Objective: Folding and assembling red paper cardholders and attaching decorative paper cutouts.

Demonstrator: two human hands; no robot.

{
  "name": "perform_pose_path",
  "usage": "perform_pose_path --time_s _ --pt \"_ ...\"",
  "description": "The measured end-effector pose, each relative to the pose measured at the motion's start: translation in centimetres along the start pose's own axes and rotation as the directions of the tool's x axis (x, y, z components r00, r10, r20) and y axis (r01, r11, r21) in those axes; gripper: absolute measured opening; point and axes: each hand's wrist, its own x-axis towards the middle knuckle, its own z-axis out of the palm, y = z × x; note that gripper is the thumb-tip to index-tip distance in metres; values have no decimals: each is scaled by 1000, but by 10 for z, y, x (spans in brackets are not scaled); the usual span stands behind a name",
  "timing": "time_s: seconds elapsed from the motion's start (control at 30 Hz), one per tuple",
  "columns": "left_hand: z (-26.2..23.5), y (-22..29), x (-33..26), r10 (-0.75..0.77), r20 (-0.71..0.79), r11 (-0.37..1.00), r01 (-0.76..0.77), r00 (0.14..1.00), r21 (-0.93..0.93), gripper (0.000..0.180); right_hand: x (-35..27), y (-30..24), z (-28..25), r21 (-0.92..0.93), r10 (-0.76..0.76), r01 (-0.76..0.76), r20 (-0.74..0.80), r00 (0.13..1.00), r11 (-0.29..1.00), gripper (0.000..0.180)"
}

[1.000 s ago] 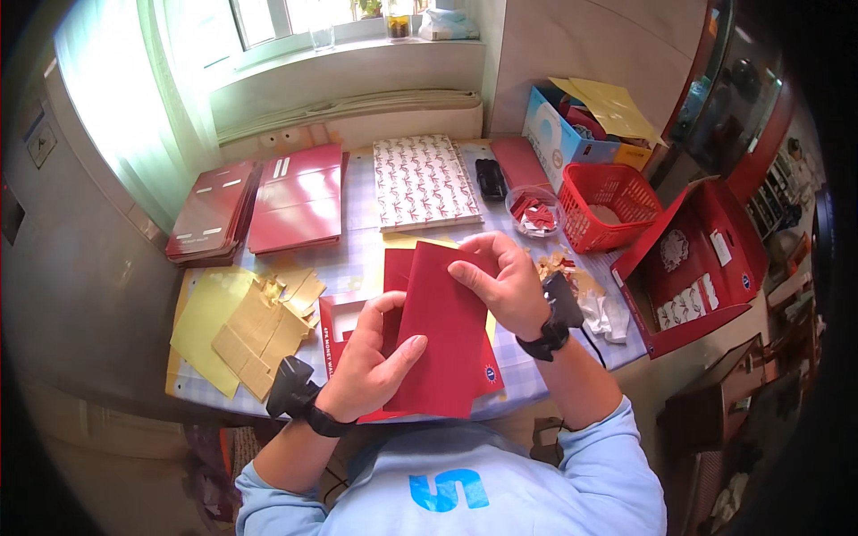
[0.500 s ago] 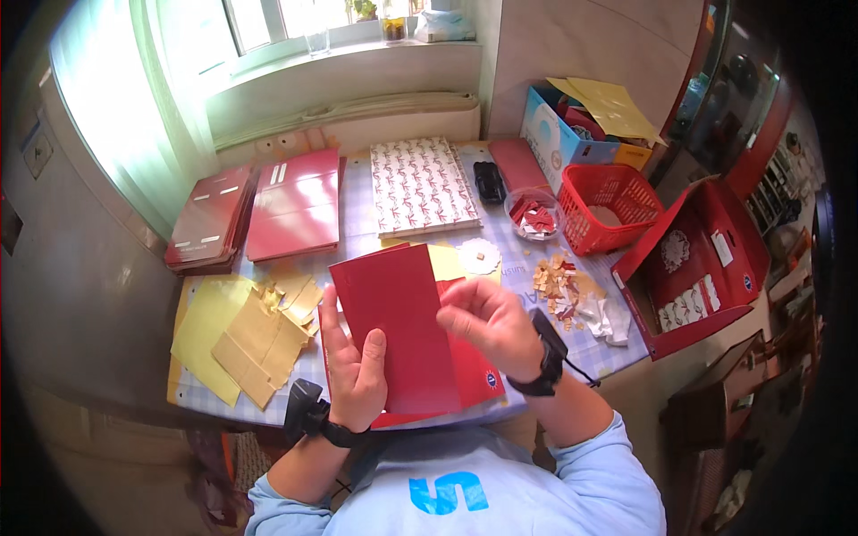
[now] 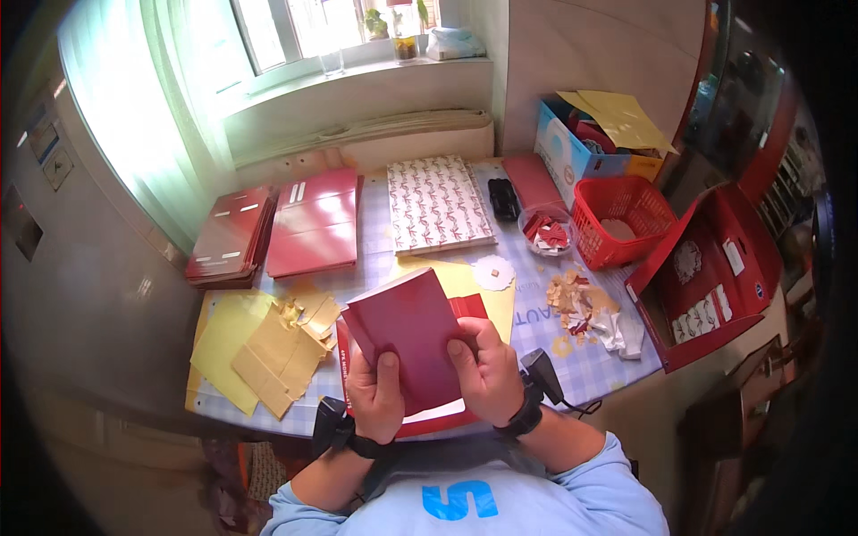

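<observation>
a dark red folded card envelope [image 3: 407, 344] is gripped by both hands just above the near edge of the checked-cloth surface [image 3: 536, 335]. the left hand [image 3: 375, 397] is wrapped round its lower left edge, the right hand [image 3: 487, 375] is clamped on its lower right side, thumbs on top. under it lies another red sheet [image 3: 469, 306]. yellow paper pieces [image 3: 259, 344] are spread to the left, a red plastic basket [image 3: 621, 219] is parked far right.

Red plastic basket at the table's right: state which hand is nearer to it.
Right. The right hand grips the dark red folded card on its right side, below-left of the red plastic basket; the left hand holds the card's lower left, farther away.
</observation>
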Motion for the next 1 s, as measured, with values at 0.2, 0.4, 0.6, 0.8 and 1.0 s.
perform_pose_path --time_s 0.2,0.4,0.6,0.8,1.0 --pt "14 6 -3 -57 -41 996 54 998 -71 26 -2 -5 13 -231 -183 160 -83 980 960 33" --pt "14 5 -2 -47 -110 999 47 993 -1 28 11 -10 8 -474 -294 243 -36 955 846 33" --pt "20 11 -7 37 -5 989 -36 999 145 27 27 -14 4 -58 5 -6 -15 1000 998 25" --pt "14 3 1 -18 -48 997 21 999 73 33 23 -1 12 -118 -73 67 -46 996 991 26" --pt "15 1 7 128 -112 939 -83 985 334 32 26 -3 9 67 52 -51 -2 999 996 28"
